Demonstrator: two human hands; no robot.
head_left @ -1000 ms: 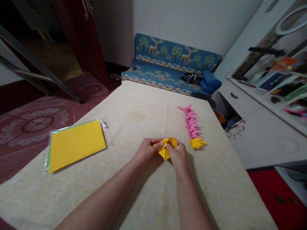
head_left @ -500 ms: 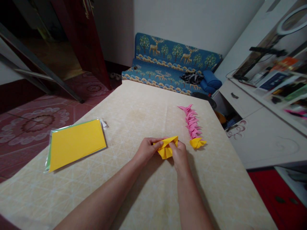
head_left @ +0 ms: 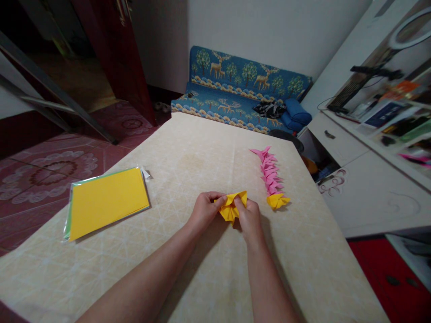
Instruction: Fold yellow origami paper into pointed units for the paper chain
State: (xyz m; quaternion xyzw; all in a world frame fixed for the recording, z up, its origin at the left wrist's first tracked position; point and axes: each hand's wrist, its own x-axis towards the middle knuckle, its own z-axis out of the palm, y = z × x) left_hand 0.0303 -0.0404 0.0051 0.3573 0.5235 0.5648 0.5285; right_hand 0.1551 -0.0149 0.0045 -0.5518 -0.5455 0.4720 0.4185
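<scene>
Between my two hands is a piece of folded yellow origami paper (head_left: 230, 211), pleated and partly bent, with a pointed fold at its lower edge. My left hand (head_left: 207, 208) pinches its left side, thumb on the face and fingers behind. On the other side, my right hand (head_left: 248, 214) grips it with the thumb pressed into the upper fold; its other fingers are mostly hidden. To the right lies a row of pink folded paper pieces (head_left: 269, 172), with a yellow folded piece (head_left: 277, 201) at its near end.
A pack of yellow and green paper sheets (head_left: 109, 202) in a clear sleeve lies on the left of the patterned tablecloth (head_left: 188, 278). Past the table's far edge stands a blue sofa (head_left: 232, 96). A white cabinet (head_left: 367, 188) stands at the right.
The yellow paper has bent inward; its top edge now curves and its pleats bunch together. Both hands have moved slightly to the left and closer together.
</scene>
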